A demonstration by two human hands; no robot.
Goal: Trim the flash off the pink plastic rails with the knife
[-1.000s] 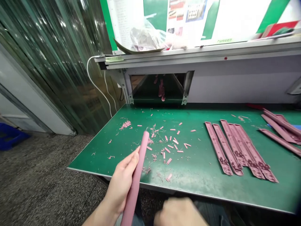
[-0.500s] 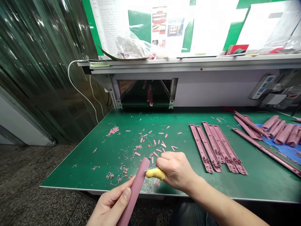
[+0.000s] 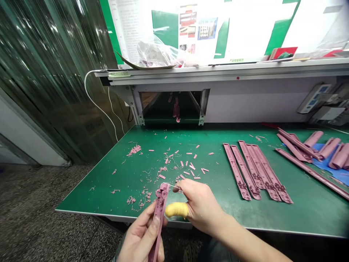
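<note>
Pink scraps [image 3: 135,150] litter a green table [image 3: 109,189]. Over its front edge, the person's left hand [image 3: 143,236] pinches a strip [image 3: 161,203] by its long sides; the right [image 3: 203,202] closes on a thin tool [image 3: 173,186] at its far end. It seems light, stiffish, smooth (probably plastic), best gripped mid-length, away from the molded end.

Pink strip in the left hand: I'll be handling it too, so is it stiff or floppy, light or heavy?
The pink strip is probably stiff: the left hand grips it below its upper end, which shows no droop. It looks likely light, being slim with a recessed face.
</note>
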